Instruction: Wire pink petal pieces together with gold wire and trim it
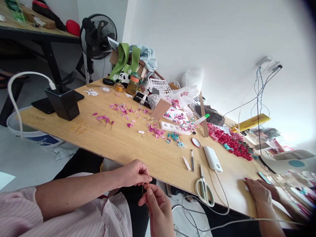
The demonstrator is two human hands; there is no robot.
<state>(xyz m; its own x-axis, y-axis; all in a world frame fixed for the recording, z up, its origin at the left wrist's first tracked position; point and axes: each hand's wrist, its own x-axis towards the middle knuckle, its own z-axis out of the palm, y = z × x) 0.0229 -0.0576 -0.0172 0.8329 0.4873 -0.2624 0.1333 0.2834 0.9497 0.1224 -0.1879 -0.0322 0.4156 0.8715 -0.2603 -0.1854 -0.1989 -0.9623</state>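
Just off the table's near edge, my left hand (135, 172) and my right hand (158, 204) meet fingertip to fingertip above my lap. Both are closed in a pinch on a thin orange-yellow thread (147, 185), whose loose end hangs below the fingers. Whether a small piece is attached to it I cannot make out. Beyond my hands, pink petal pieces (122, 108) and pink flower clusters (156, 130) lie scattered on the wooden table (111, 141). Teal flower pieces (174, 136) are beside them. Several gold wire pieces (81, 126) lie toward the left.
Scissors (204, 189), a pen (192, 160) and a white power bank (212, 158) with a cable lie to the right. A co-worker's hands (261, 192) rest at far right. A black box-shaped device (63, 102) stands left; a fan (98, 36) is behind.
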